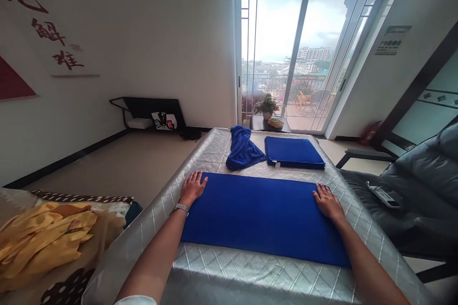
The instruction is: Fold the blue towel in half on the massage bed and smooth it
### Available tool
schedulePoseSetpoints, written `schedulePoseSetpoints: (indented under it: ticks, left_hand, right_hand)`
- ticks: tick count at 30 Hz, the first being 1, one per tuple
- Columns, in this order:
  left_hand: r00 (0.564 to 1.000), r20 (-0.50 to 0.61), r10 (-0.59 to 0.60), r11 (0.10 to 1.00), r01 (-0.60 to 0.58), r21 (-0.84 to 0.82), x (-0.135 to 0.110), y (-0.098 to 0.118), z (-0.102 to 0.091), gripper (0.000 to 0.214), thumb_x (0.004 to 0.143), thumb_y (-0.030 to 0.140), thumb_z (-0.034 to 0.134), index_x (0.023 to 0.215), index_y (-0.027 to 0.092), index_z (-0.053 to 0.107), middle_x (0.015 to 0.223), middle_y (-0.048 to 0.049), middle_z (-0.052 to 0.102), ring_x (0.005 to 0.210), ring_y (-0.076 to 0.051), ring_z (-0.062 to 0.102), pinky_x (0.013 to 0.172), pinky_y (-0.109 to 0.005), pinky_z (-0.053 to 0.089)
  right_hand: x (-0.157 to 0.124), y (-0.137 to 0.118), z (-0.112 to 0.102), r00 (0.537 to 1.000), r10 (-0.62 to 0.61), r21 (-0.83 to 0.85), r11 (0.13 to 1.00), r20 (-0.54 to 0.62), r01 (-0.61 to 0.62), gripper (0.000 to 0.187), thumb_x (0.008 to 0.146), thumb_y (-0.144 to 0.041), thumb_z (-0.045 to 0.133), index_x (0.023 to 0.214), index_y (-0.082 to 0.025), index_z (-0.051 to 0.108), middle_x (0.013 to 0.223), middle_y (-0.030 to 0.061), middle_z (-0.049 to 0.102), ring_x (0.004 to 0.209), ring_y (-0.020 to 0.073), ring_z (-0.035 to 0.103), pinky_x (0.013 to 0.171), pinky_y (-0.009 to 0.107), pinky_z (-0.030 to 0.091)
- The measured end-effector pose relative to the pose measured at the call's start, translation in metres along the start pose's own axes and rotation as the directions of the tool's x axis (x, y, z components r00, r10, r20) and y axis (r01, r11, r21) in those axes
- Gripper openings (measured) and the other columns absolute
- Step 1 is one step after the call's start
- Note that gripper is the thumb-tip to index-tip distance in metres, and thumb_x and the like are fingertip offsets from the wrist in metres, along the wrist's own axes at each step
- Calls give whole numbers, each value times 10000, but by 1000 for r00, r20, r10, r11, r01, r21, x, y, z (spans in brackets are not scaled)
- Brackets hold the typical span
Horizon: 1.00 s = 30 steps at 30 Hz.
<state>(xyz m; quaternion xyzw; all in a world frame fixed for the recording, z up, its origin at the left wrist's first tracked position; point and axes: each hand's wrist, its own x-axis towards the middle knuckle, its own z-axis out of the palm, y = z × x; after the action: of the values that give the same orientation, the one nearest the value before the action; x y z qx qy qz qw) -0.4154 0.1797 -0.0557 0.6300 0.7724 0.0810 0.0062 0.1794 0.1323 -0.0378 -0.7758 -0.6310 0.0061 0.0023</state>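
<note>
A smooth blue cloth (257, 214), folded into a wide rectangle, lies flat across the quilted silver table cover (229, 262). My left hand (193, 187) rests on its far left corner, fingers stretched out. On the far right corner lies my right hand (327, 200), palm down with fingers spread. Beyond the cloth, a neat folded stack of blue cloth (294, 151) with a small white tag sits on the right. Left of that stack, a crumpled blue cloth (243, 147) is loosely bunched.
A dark armchair (411, 190) bearing a white remote-like device (382, 195) stands close on the right. At lower left is bedding with a yellow garment (46, 233). Past the table's far end, a small stand holds a potted plant (267, 105) before sliding glass doors (286, 57).
</note>
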Motion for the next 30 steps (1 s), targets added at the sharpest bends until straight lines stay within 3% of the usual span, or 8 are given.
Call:
schedulePoseSetpoints:
  ticks: [5,11,13,15,19,23,26,30]
  left_hand:
    - [996,95,-3,1000,0,30,0,2,-14,769,1006,635,151,1607,162,225,1677,-88,191,1543,-267,179,1247,-479,143]
    - [994,108,-23,991,9,130,16,21,-33,832,987,673,229,1538,72,390,1595,-208,361,1493,-372,294,1218,-536,190]
    - [999,41,20,991,-25,132,15,46,-35,792,1001,635,253,1523,60,413,1598,-221,351,1499,-389,270,1209,-549,207]
    - [987,-30,156,983,-152,102,7,84,-35,720,1018,585,274,1504,84,451,1602,-200,360,1499,-369,281,1212,-521,227]
    - [874,-73,481,874,-484,-40,-26,177,-23,616,1045,532,276,1471,150,505,1566,-138,450,1475,-272,362,1216,-424,274]
    - [803,-19,595,792,-591,-156,-54,234,-5,643,1051,554,224,1511,165,448,1586,-118,422,1491,-236,334,1230,-408,253]
    - [818,45,574,810,-558,-180,-60,234,5,652,1047,560,203,1553,189,380,1631,-91,339,1524,-230,253,1252,-444,191]
    - [883,73,464,881,-452,-142,-49,184,5,689,1031,601,182,1575,209,339,1655,-70,276,1537,-223,209,1262,-445,145]
  right_hand:
    - [2,2,6,999,13,14,1000,-34,-12,675,1017,-460,135,1610,-151,226,1678,51,217,1538,225,176,1250,437,142]
    - [2,0,4,999,22,23,1000,-39,-22,673,1016,-470,143,1609,-169,242,1679,45,219,1538,255,172,1245,447,154]
    - [1,0,3,999,21,27,999,-42,-20,667,1018,-462,148,1608,-167,247,1676,44,229,1537,254,175,1246,439,147]
    - [0,-1,2,999,20,35,999,-40,-19,663,1019,-459,156,1607,-168,251,1674,40,236,1535,252,184,1247,432,146]
    - [-1,-1,0,999,18,47,999,-44,-16,658,1021,-460,157,1606,-177,255,1677,29,228,1537,244,177,1249,428,140]
    - [-3,-2,-2,999,29,44,999,-35,-27,655,1022,-460,157,1606,-180,258,1677,33,229,1538,239,177,1247,428,149]
    - [-3,-3,-3,999,35,40,999,-33,-34,657,1023,-465,154,1607,-181,250,1677,34,226,1537,233,181,1245,426,156]
    - [-1,1,1,999,23,37,999,-31,-22,667,1020,-480,148,1609,-184,244,1678,32,223,1538,236,175,1247,427,148]
